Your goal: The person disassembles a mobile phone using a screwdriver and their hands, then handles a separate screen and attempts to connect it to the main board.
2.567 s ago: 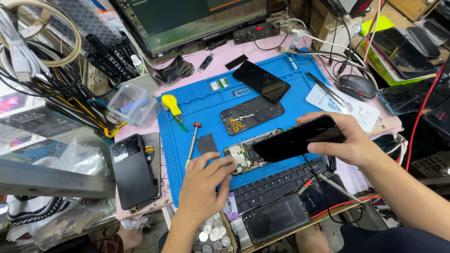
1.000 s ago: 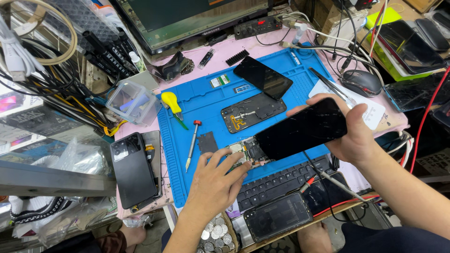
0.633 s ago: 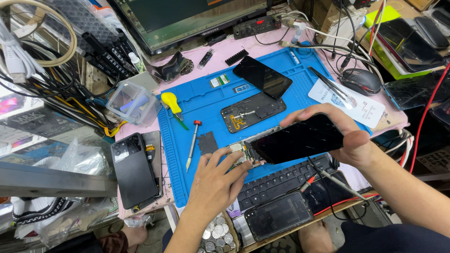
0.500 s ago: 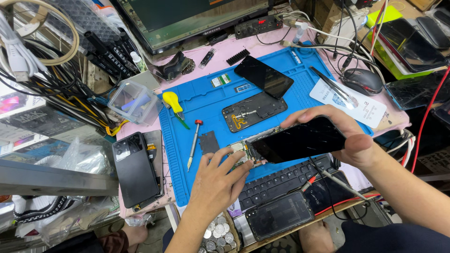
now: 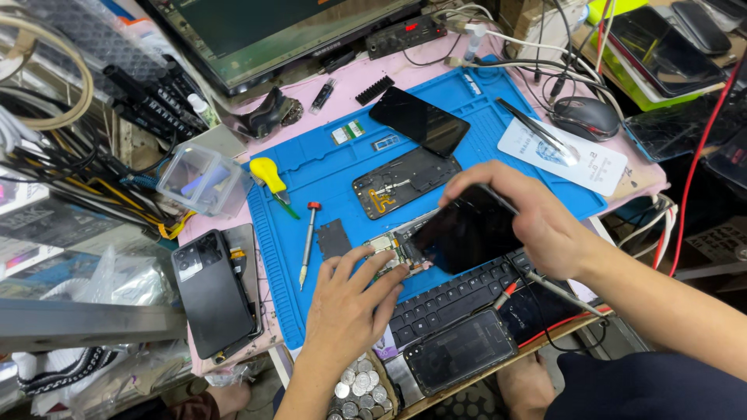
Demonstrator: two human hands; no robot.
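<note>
Blue mat on cluttered worktop; right hand fingers clamped on black screen panel, tilted over opened phone body. Left hand fingers spread, pinning the body; screen-refit step, next wants panel aligned flat.

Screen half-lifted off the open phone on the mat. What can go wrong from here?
1. The right hand holds the black screen tilted up over the opened phone, one edge low at the board; lifting further may strain whatever joins them there.
2. The left hand has its fingertips on the exposed board; pressing could shift small parts.
3. The red-capped screwdriver lies loose on the blue mat beside that hand; a nudge could roll it.
</note>
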